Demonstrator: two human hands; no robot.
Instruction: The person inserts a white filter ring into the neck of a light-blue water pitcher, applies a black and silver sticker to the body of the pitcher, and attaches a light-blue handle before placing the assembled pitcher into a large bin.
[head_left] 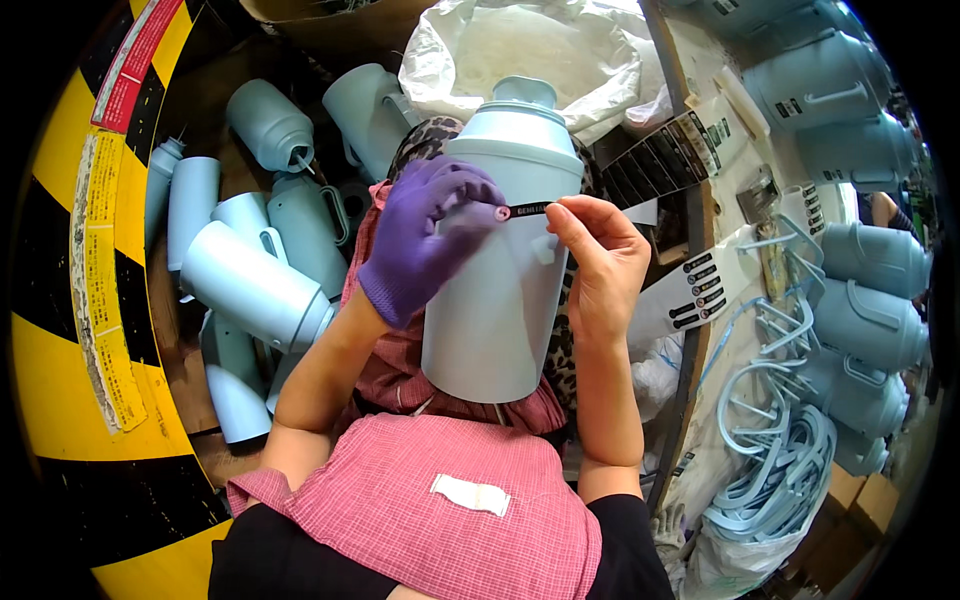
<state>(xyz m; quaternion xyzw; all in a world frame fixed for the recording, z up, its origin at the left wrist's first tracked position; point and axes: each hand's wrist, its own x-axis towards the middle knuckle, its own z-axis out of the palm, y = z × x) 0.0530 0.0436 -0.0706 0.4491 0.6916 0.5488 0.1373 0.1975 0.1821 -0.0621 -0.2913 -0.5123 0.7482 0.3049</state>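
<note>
At nine o'clock a yellow-and-black striped barrier curves along the edge, and inside it a pile of pale blue flasks lies on the floor. At the centre a pale blue flask stands upright on the person's lap, on a pink checked apron. The left hand, in a purple glove, rests on the flask's upper left side, its fingers curled and pinching one end of a narrow black label. The bare right hand pinches the label's other end between thumb and forefinger, pressing it against the flask just under its shoulder. At three o'clock a bench carries label sheets, loose blue handles and a row of finished flasks.
</note>
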